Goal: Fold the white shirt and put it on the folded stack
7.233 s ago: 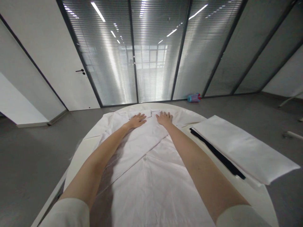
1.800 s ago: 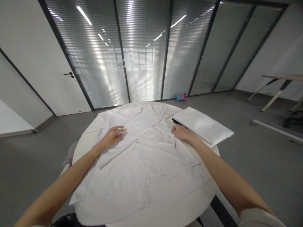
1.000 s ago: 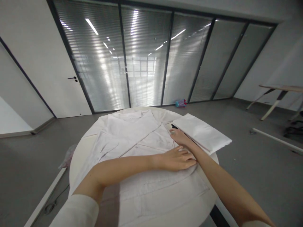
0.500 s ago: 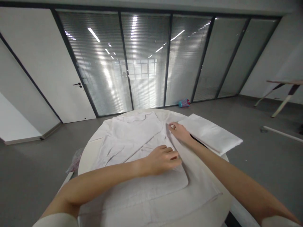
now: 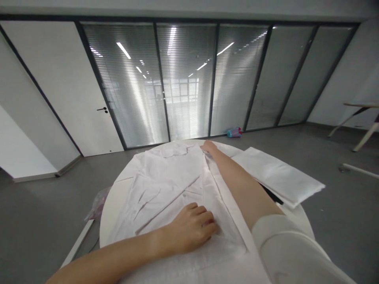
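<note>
A white long-sleeved shirt (image 5: 174, 169) lies spread on a round white table (image 5: 111, 209), its collar at the far side. One sleeve and cuff lie slantwise over its body. My left hand (image 5: 194, 228) lies on the lower part of the shirt, fingers curled down onto the cloth; the fingertips are partly hidden. At the far end, my right hand (image 5: 209, 146) pinches the fabric near the shoulder, beside the collar. Beneath my right forearm a long edge of the cloth runs toward me.
A folded white cloth or packet (image 5: 276, 173) overhangs the table's right edge, with something black (image 5: 271, 193) under it. A clear plastic bag (image 5: 99, 203) sits low at the left. Across the floor are a blue and pink basket (image 5: 234, 132) and another table (image 5: 363, 105).
My right hand has moved forward to the far end of the shirt, drawing the right-side cloth inward. My left hand has come a little nearer, still curled on the shirt.
</note>
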`<action>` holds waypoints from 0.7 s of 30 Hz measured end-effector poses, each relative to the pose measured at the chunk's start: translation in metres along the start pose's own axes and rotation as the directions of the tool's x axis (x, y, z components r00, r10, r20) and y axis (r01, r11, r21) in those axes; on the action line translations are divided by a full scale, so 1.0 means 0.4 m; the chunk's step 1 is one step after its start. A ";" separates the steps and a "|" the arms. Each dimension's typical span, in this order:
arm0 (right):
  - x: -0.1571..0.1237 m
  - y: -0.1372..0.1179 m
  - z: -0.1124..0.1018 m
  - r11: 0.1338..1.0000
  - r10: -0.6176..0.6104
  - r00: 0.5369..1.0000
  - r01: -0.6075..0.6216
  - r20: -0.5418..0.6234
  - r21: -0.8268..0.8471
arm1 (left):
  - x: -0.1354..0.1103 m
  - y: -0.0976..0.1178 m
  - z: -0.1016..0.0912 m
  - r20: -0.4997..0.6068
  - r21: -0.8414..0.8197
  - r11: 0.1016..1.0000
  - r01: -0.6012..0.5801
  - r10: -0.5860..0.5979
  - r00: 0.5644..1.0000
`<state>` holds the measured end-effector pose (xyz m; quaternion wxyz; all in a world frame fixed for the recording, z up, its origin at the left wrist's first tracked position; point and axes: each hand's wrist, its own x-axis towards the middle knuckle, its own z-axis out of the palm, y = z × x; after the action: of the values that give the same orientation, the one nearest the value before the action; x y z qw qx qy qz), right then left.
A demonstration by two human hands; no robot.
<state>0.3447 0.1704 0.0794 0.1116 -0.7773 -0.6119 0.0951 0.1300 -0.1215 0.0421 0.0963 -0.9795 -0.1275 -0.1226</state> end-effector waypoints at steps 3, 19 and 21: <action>0.038 -0.002 0.039 0.997 0.064 0.998 -0.063 -0.024 0.044 | -0.026 0.000 0.013 -0.031 -0.043 0.999 0.005 -0.006 1.000; 0.019 -0.248 0.153 0.956 -0.291 0.953 0.286 -0.087 -0.072 | -0.113 0.054 -0.010 -0.049 -0.051 0.997 -0.059 0.057 0.997; 0.003 -0.265 0.191 0.940 -0.332 0.942 0.326 -0.046 -0.096 | -0.121 0.058 -0.002 -0.034 -0.061 0.996 -0.072 0.070 0.997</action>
<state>0.2248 0.2000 0.0369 0.1105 -0.6708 -0.7330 0.0246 0.0907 -0.1547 0.0265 0.0723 -0.9839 -0.0872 -0.1386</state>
